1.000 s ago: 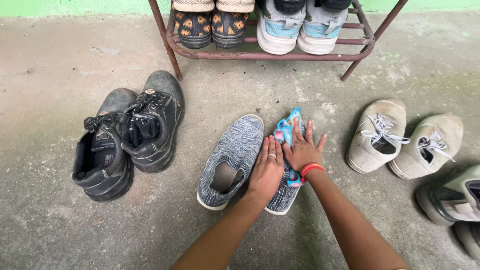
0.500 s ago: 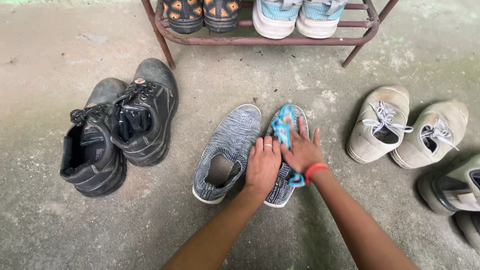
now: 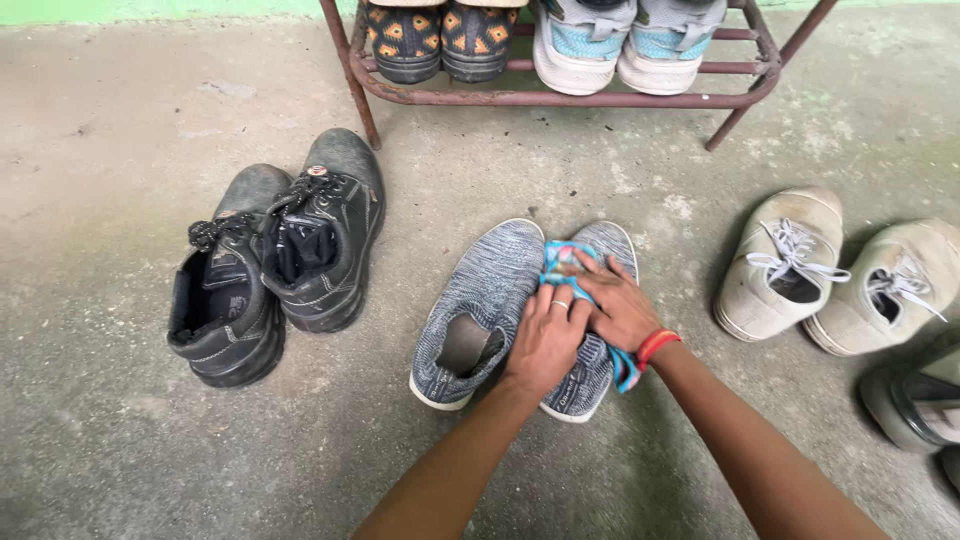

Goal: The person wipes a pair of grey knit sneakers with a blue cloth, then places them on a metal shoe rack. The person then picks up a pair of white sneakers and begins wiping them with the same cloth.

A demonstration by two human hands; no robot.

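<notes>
Two grey knit slip-on shoes lie side by side on the concrete floor, the left shoe open-mouthed and the right shoe under both hands. My right hand, with a red band at the wrist, presses a blue and pink cloth onto the top of the right shoe; a tail of the cloth hangs out by the wrist. My left hand, wearing a ring, lies over the same shoe's opening and inner side, fingers curled against it and touching the right hand.
A pair of black laced work boots stands at the left. Two beige laced sneakers lie at the right, with another shoe at the right edge. A rusty metal shoe rack holding several shoes stands ahead.
My right hand has drawn the cloth back from the shoe's toe toward its middle and bunched it. My left hand has stayed on the shoe, now touching the right hand.
</notes>
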